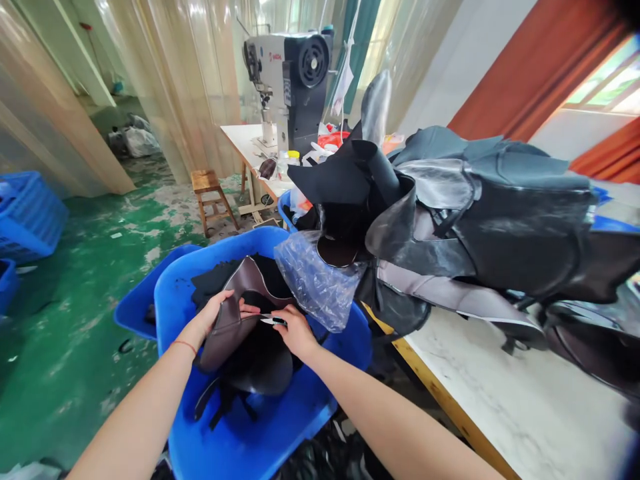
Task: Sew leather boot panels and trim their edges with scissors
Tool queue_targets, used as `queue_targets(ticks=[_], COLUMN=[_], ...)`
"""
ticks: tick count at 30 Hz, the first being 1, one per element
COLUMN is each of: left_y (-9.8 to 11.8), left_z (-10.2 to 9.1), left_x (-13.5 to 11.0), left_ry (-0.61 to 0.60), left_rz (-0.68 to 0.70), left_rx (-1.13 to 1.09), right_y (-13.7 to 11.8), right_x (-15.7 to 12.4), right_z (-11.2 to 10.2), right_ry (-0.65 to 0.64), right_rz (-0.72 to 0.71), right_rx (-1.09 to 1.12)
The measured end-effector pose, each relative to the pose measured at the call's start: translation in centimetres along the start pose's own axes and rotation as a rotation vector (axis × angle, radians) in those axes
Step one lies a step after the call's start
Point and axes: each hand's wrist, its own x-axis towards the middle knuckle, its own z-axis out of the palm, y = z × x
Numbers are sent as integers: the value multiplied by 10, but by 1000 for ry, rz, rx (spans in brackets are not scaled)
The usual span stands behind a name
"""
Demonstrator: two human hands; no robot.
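Over a blue plastic basket (240, 433) my left hand (213, 313) grips the edge of a dark brown leather piece (235, 320), fingers wrapped round it. My right hand (295, 330) is closed on a small pair of snips (273, 321) whose tip touches the same leather piece. Black leather scraps (260, 367) lie in the basket under the piece. A red thread circles my left wrist.
A pile of black and grey leather shoe uppers (475, 227) covers the white table (525, 393) on the right, with a clear plastic bag (315, 280) hanging off it. A post sewing machine (290, 80), a wooden stool (213, 197) and more blue baskets (27, 213) stand on the green floor.
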Motion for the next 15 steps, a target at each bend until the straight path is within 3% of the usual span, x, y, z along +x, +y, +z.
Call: queue_targets(ticks=[15], left_y=[2], left_z=[-9], left_x=[21], left_ry=[-108], left_rz=[-107], left_rx=[-96], right_y=[0], right_x=[27], right_z=[-1], right_ry=[-59], right_rz=[50], right_rx=[124])
